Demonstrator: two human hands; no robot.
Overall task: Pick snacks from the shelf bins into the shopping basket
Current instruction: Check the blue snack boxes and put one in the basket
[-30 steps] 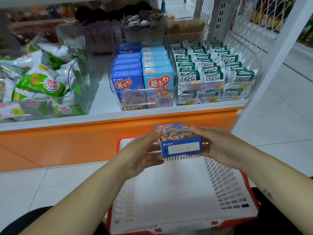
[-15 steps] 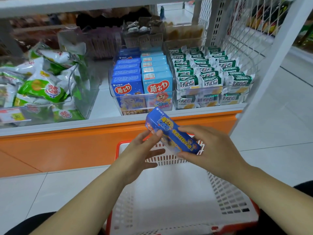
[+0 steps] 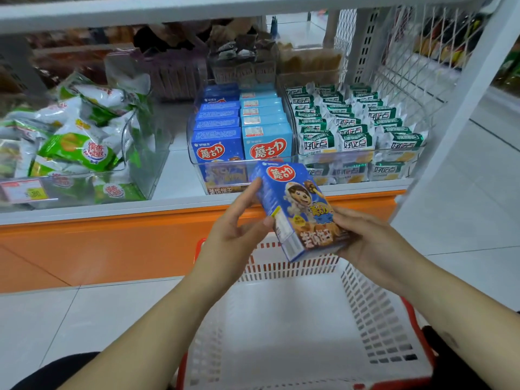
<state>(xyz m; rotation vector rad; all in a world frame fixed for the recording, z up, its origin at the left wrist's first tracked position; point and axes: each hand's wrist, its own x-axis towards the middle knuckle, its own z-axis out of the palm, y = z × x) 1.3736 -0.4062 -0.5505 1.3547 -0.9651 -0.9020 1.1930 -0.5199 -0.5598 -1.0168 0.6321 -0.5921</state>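
Snack box (image 3: pixel 295 209), a blue carton with a cartoon print, is held tilted above the far rim of the shopping basket (image 3: pixel 374 327) and is not yet inside it. Beyond the basket the shelf (image 3: pixel 112 213) is seen. On it, straight beyond the basket's far rim, stands the clear bin (image 3: pixel 194 153) stocked with matching boxes. The box is pinched at its upper left edge and narrow side by the left hand (image 3: pixel 233 243). Its lower right corner is wrapped by the curled fingers of the right hand (image 3: pixel 365 243). It is judged to be light, stiff cardboard with a fairly slick finish, and its contents are likely to be breakable. It would best be gripped across its two narrow sides and lowered, not dropped, onto the basket floor.
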